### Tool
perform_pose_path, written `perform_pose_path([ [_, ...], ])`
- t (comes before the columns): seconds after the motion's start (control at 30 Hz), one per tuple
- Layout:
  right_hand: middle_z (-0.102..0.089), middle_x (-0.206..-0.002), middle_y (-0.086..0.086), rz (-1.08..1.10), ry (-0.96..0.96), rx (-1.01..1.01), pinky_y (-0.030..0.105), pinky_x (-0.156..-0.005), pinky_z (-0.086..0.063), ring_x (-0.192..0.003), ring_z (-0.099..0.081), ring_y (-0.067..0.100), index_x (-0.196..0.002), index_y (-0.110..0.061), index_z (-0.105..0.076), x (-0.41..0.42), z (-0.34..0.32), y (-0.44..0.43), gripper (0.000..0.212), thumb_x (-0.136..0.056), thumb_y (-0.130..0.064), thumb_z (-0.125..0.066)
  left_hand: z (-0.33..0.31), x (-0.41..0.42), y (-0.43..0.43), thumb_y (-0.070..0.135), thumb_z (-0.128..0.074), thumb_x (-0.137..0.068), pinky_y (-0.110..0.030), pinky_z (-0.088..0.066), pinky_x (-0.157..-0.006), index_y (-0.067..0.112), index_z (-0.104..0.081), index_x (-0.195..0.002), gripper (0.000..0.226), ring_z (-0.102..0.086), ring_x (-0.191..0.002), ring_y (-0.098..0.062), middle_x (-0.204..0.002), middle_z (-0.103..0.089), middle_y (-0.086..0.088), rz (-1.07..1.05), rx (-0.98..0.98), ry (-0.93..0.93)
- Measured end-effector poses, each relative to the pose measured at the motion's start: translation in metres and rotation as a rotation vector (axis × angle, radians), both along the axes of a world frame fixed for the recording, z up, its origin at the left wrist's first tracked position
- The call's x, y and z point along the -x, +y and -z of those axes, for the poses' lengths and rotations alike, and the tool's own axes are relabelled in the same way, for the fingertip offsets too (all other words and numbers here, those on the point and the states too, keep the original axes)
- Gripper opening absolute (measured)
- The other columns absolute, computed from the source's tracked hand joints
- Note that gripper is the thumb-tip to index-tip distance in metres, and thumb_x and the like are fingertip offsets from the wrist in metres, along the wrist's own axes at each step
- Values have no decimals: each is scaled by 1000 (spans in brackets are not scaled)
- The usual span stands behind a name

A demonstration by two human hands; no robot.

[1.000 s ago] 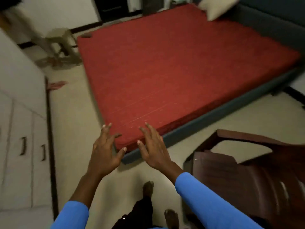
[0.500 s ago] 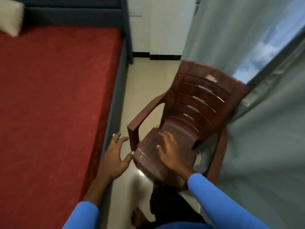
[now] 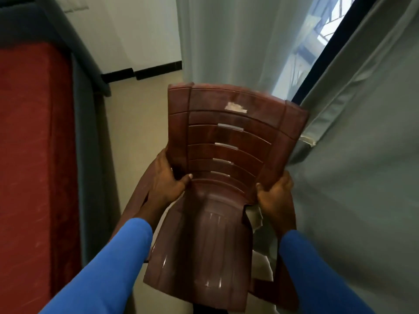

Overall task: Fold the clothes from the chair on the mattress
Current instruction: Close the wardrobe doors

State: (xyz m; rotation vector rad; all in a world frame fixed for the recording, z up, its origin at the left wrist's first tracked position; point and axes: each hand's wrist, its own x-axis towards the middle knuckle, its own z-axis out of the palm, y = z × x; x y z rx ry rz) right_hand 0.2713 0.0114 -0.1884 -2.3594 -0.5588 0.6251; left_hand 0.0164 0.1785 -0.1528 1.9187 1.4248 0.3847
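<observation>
A dark brown plastic chair [image 3: 222,168] with a slatted back fills the middle of the view, its seat bare, with no clothes visible on it. My left hand [image 3: 166,177] grips the left side of the backrest near the seat, thumb over the front. My right hand [image 3: 274,193] grips the right side of the backrest at the same height. The red mattress [image 3: 29,155] runs along the left edge in its dark blue-grey frame [image 3: 90,168]. Both arms wear blue sleeves.
Grey-green curtains [image 3: 362,177] hang right behind and to the right of the chair, with a window gap [image 3: 317,30] at the top right. A strip of beige floor [image 3: 131,123] lies between bed frame and chair. A white wall with black skirting [image 3: 140,73] stands beyond.
The view has swung from the mattress corner to the chair. Both hands went from open above the mattress edge, through reaching over the seat, to gripping the chair's backrest on either side.
</observation>
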Motion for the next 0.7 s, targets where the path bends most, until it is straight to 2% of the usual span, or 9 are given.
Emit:
perform_pose_path([
  [0.1, -43, -151, 8, -32, -2, -81, 55, -103, -53, -123, -60, 32, -158, -29, -19, -27, 31, 12, 77, -94, -38, -61, 35, -17, 43, 39, -86, -77, -51, -44, -114, 24, -22, -156, 103, -48, -138, -30, -154, -40, -7, 16, 48, 58],
  [0.2, -61, -133, 1, -64, -20, -180, 39, -95, -55, -115, -64, 14, -148, -21, -42, -48, 57, 21, 51, -100, -31, -57, 63, -31, 70, 33, -81, -76, -50, -52, -102, 27, -28, -138, 81, -56, -122, -29, -137, -48, -6, -53, 67, 22],
  [0.3, -65, -111, 0, -38, -114, -186, 37, -83, -55, -93, -62, 2, -126, -10, -58, -53, 67, 27, 24, -104, -20, -56, 86, -40, 69, 12, -75, -78, -47, -51, -99, 22, -32, -128, 67, -53, -116, -26, -128, -48, -6, -139, -78, -15],
  [0.4, -60, -114, 13, -23, -195, -175, 36, -84, -42, -100, -55, 19, -129, 2, -54, -50, 66, 27, 30, -103, -13, -60, 90, -36, 69, -10, -70, -74, -45, -50, -94, 16, -38, -124, 65, -52, -109, -30, -124, -49, -12, -125, -208, 85],
  [0.5, -63, -122, 21, -43, -163, -143, 40, -88, -44, -109, -62, 38, -135, 1, -52, -47, 61, 33, 39, -102, -19, -62, 73, -19, 86, -8, -62, -84, -43, -51, -83, 13, -40, -118, 46, -52, -100, -30, -116, -47, -12, -76, -136, 163],
  [0.6, -64, -122, 20, -106, -137, -175, 38, -89, -44, -110, -62, 35, -135, -3, -53, -40, 51, 58, 41, -101, -23, -64, 63, 13, 102, -1, -60, -91, -40, -52, -73, 20, -38, -113, 38, -51, -88, -23, -108, -45, -5, -83, -148, 170],
  [0.7, -65, -120, 16, -167, -128, -219, 34, -89, -42, -108, -60, 27, -133, -5, -55, -33, 38, 103, 38, -99, -17, -67, 56, 46, 123, 7, -59, -94, -29, -43, -61, 29, -35, -107, 35, -45, -76, -11, -98, -39, 6, -121, -200, 155],
])
